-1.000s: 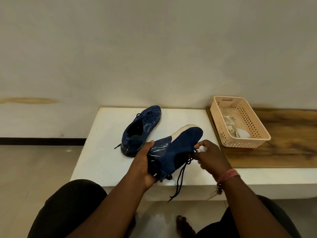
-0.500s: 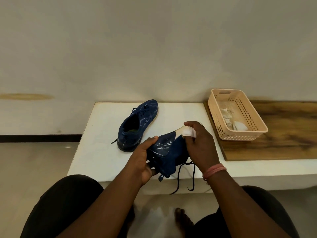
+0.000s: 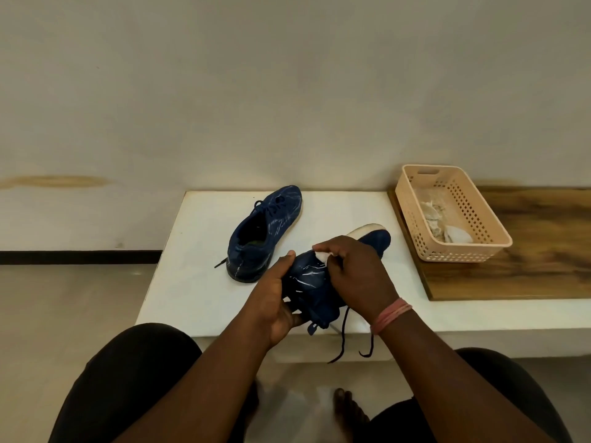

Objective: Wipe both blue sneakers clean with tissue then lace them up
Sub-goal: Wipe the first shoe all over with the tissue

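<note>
I hold one blue sneaker (image 3: 319, 282) tilted above the front of the white table (image 3: 198, 282). My left hand (image 3: 275, 302) grips its heel end. My right hand (image 3: 355, 276) pinches a small white tissue (image 3: 322, 255) and presses it on the sneaker's side near the middle. The toe with its white sole points to the far right. Its dark laces (image 3: 343, 340) hang loose over the table's front edge. The second blue sneaker (image 3: 262, 231) lies on the table behind, opening toward me, with its lace tip showing at the heel.
A beige perforated plastic basket (image 3: 479, 247) with crumpled tissues inside stands on a wooden board (image 3: 527, 276) at the right. A plain wall rises behind the table. My knees and a bare foot (image 3: 347, 407) are below the table edge.
My right hand went from the laces up to the toe with the tissue, then slid back toward the sneaker's middle. The held sneaker's toe shows again. The far sneaker has not moved.
</note>
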